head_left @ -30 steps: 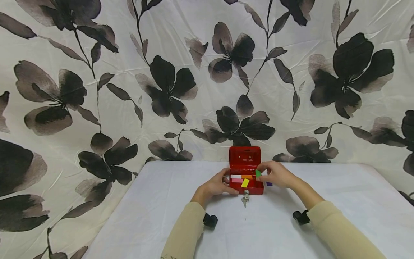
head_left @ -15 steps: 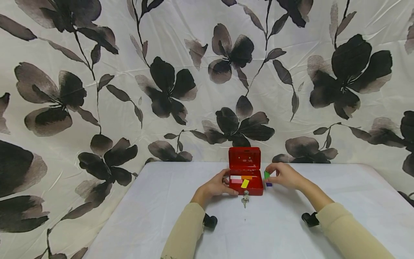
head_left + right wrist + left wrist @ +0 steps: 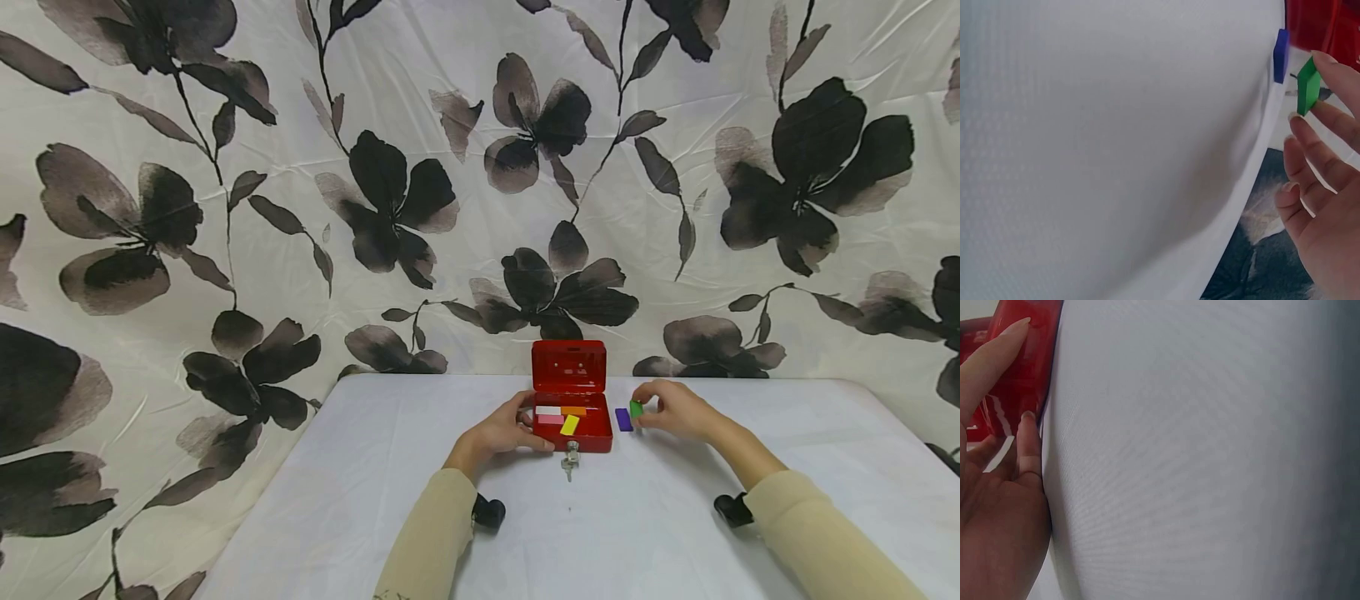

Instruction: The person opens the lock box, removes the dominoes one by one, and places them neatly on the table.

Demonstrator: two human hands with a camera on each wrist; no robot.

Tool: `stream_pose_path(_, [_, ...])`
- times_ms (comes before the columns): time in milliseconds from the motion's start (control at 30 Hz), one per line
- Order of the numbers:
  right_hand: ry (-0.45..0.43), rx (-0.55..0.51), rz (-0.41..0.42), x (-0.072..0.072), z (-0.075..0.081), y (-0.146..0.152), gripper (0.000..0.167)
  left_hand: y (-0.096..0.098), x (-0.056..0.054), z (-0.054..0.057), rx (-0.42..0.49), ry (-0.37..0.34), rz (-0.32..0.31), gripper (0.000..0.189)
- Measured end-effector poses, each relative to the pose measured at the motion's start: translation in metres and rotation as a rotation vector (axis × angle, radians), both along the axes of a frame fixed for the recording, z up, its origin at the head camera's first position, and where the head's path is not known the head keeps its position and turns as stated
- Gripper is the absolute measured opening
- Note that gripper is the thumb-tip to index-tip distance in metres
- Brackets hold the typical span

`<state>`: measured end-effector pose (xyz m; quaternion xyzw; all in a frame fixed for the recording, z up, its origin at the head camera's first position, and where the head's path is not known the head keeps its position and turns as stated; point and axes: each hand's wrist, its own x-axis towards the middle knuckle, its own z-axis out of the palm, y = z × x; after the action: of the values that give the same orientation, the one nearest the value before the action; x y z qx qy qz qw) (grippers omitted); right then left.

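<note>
A small red cash box (image 3: 596,437) stands with its lid up at the far side of the table. My left hand (image 3: 497,429) holds its left side, thumb along the front; in the left wrist view the thumb and fingertips touch the red wall. White, orange, pink and yellow (image 3: 570,425) blocks lie inside. My right hand (image 3: 681,410) pinches a green block (image 3: 1309,86) between thumb and fingers, right of the box. Beside it a purple block (image 3: 624,419) lies flat on the table.
Keys (image 3: 567,468) hang from the lock at the box's front. White cloth covers the table (image 3: 600,542), and a floral curtain (image 3: 465,208) hangs behind it. Each wrist wears a black camera mount (image 3: 489,512).
My right hand has carried the green block out from the box's right side, over the purple block, to its right. The left hand stays on the box.
</note>
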<state>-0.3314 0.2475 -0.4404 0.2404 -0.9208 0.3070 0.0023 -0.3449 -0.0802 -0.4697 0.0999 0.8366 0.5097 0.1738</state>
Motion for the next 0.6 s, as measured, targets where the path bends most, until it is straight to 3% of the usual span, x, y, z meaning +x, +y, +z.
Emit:
stream_pose_path(167, [0.011, 0.008, 0.009, -0.0024, -0.0036, 0.0055, 0.031, -0.0003, -0.0007, -0.0003, 0.005, -0.005, -0.004, 0.101])
stream_pose_path(600, [-0.072, 0.062, 0.008, -0.0054, -0.0070, 0.0099, 0.031, 0.0004, 0.0015, 0.0016, -0.020, 0.010, -0.001, 0.100])
